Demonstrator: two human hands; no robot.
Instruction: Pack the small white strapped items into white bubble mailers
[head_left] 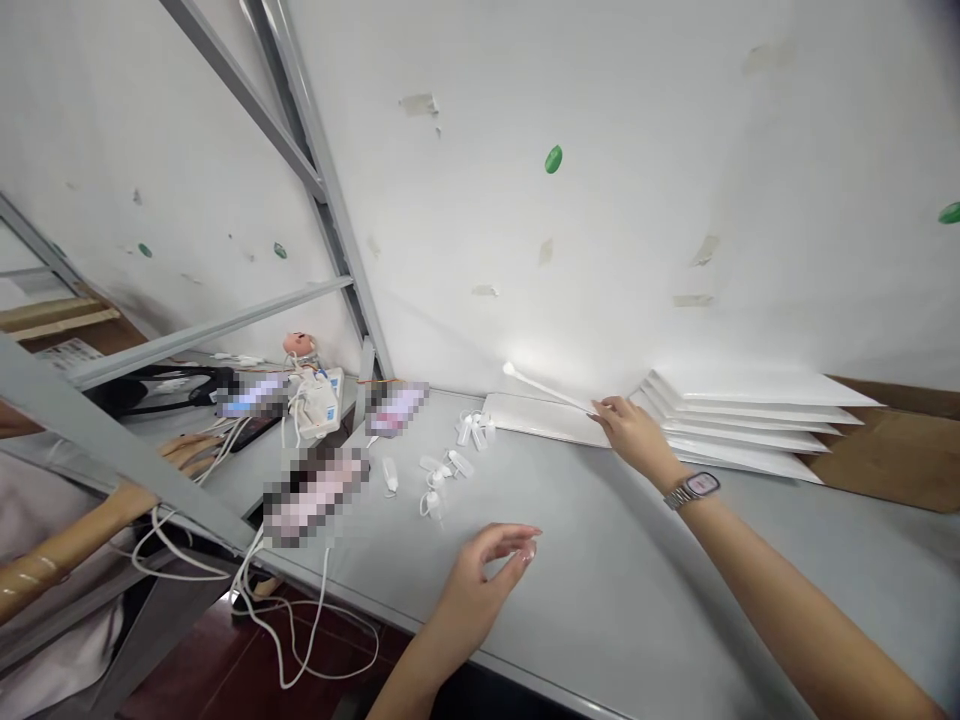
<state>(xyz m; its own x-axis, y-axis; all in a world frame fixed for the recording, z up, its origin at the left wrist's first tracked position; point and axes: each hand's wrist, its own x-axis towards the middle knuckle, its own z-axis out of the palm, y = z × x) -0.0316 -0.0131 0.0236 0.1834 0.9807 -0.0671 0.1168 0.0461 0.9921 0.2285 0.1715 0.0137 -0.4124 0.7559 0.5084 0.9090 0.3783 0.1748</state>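
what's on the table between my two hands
Nothing: in the head view the grey table is bare between the left hand and the right hand, which pinches a white strip. The small white plastic parts lie further left.

The grey table [615,600] carries small white caps [450,465] just beyond the left hand [484,575], fanned white sheets [750,425] right of the right hand [636,432], a power strip [321,400] and cables [300,640] well left of both.

The right arm stretches far forward with a straight bare forearm, the right hand [636,432] palm-down with fingertips pinched together, while the left hand [486,578] hovers nearer the body (palm turned inward, fingers loosely curled and apart).
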